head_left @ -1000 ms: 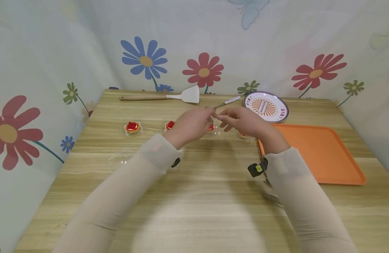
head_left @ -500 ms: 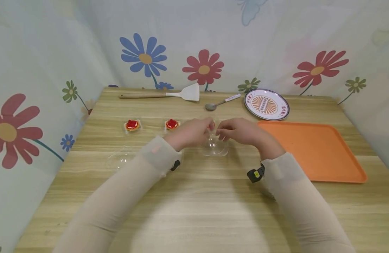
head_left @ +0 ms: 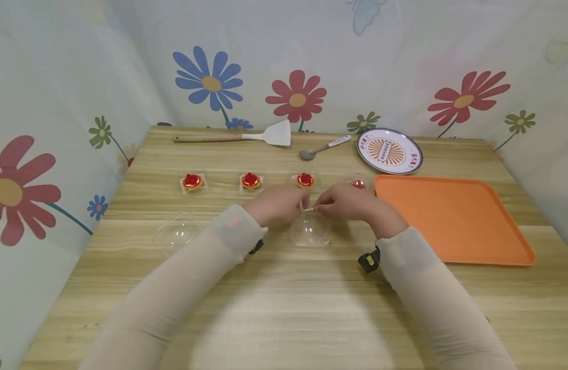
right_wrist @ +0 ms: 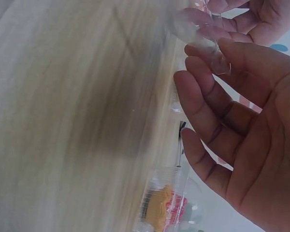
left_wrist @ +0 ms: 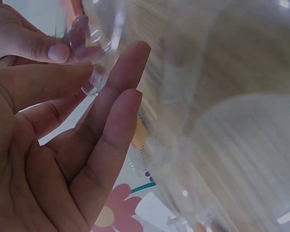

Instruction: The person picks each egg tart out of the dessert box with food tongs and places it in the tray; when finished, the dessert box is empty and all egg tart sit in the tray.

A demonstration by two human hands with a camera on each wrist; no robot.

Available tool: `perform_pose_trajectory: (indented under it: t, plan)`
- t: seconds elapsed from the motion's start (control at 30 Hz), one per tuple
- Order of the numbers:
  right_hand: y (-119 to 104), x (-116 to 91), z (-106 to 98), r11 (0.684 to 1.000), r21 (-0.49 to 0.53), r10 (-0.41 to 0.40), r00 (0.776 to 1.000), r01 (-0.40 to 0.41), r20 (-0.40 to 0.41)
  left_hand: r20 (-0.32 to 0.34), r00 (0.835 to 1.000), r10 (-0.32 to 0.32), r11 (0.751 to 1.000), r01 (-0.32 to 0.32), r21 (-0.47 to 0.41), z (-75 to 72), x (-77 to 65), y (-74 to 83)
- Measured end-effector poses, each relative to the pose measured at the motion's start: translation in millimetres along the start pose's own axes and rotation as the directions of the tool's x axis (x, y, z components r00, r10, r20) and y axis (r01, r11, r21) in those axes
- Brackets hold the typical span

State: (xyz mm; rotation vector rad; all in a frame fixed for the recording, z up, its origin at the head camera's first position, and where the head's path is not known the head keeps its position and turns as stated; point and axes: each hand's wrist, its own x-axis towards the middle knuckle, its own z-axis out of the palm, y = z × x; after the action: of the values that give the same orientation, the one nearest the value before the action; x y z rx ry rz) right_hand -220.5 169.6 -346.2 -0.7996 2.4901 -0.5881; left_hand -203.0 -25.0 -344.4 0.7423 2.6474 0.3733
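A clear domed plastic lid (head_left: 310, 235) is between my two hands in the head view, low over the table in front of the tarts. My left hand (head_left: 280, 202) pinches its far edge between thumb and index finger, the other fingers extended. From the other side, my right hand (head_left: 347, 202) pinches the same edge close by. In the right wrist view, thumb and index finger meet on the clear rim (right_wrist: 221, 64). Right behind the hands stands a red-topped tart (head_left: 305, 179) in an opened clear package.
Similar tarts stand in the row: one at far left (head_left: 192, 181), another (head_left: 251, 179), and one at right (head_left: 358, 184). Another clear lid (head_left: 178, 235) lies front left. Behind are a spatula (head_left: 277, 134), a spoon (head_left: 307, 154) and a plate (head_left: 390, 151). An orange tray (head_left: 455, 221) is at right.
Both hands have come from near the spoon back toward me, bringing the clear lid down in front of its tart. The spoon's bowl and the tart behind the hands now show.
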Motion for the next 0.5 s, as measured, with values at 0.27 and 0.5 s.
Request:
perform_pose_trajectory:
  t: [0.27,0.5]
  plan:
    - [-0.3,-0.4,3.3,1.000,0.010,0.021,0.999,-0.021,0.032,0.008,1.000,-0.015,1.000,0.015,0.010,1.0,-2.1,0.7]
    - [-2.9,-2.2,4.6,1.000,-0.011,0.023,1.000,-0.023,0.012,0.020,0.999,-0.035,0.999,0.034,0.030,0.3,-4.1,2.8]
